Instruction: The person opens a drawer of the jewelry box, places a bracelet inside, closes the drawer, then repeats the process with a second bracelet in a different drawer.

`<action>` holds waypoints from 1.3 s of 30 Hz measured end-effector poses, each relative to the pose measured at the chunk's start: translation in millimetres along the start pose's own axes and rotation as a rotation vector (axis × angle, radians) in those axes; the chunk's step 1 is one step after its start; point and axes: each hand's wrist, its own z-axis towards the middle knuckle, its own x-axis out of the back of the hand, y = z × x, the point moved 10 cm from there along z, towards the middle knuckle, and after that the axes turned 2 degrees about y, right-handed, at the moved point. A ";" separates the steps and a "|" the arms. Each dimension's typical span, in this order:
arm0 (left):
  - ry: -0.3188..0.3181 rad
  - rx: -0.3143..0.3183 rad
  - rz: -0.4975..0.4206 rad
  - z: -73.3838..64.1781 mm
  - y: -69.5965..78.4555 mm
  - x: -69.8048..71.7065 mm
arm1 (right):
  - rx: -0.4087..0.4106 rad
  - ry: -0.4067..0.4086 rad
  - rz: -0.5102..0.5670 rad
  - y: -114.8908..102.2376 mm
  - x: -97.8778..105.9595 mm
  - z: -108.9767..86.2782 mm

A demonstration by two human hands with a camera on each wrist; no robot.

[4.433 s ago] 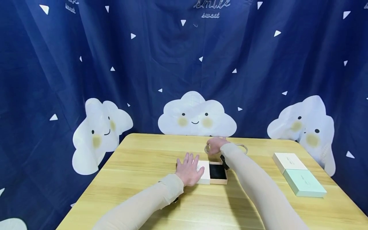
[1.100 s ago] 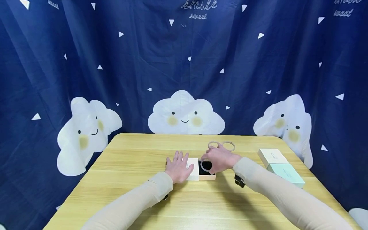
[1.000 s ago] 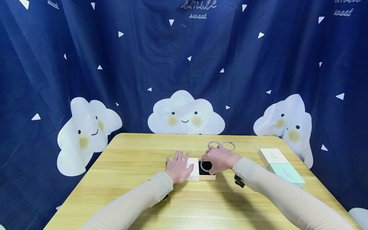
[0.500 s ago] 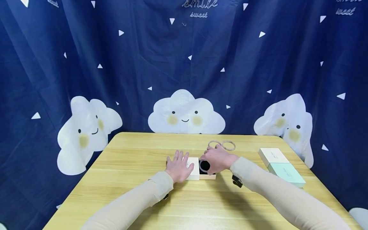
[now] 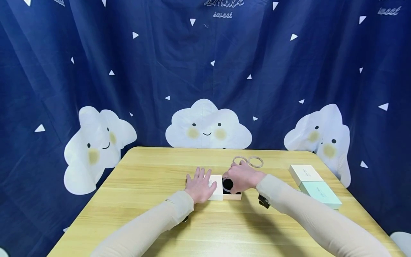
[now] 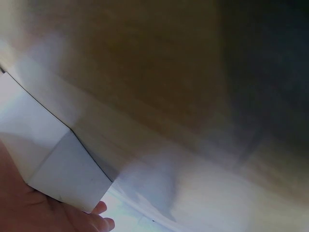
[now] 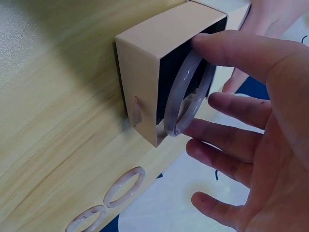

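Observation:
In the head view, my left hand (image 5: 199, 186) lies with spread fingers over the white sleeve (image 5: 217, 189) of a slide-out jewellery box. The left wrist view shows that hand against the white box side (image 6: 70, 174). The pinkish drawer (image 5: 232, 196) sticks out to the right; its lining is black. My right hand (image 7: 251, 116) holds a pale, glossy bangle (image 7: 178, 96) by its edges, thumb on one side and fingers on the other. The bangle sits tilted at the drawer's black lining (image 7: 169, 77), partly inside the drawer.
Two more bangles, one (image 5: 255, 162) beside the other (image 5: 239, 159), lie on the table (image 5: 167, 160) behind the right hand. Toward the right edge a white box (image 5: 306, 173) and a mint-green box (image 5: 321, 194) lie end to end. A blue curtain (image 5: 144, 78) hangs behind the table.
My right hand has come from the bangles at the back to the drawer, carrying one bangle. Over the last second it shifted slightly left and lower; the left hand stayed on the sleeve.

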 end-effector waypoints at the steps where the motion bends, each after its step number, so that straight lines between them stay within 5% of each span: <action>1: 0.000 0.000 0.002 -0.6 0.3 0.4 | 0.002 0.003 -0.002 -0.5 0.6 0.2; 39: -0.021 0.005 -0.018 1.1 0.0 -1.3 | -0.008 0.027 0.030 -0.6 6.2 -8.2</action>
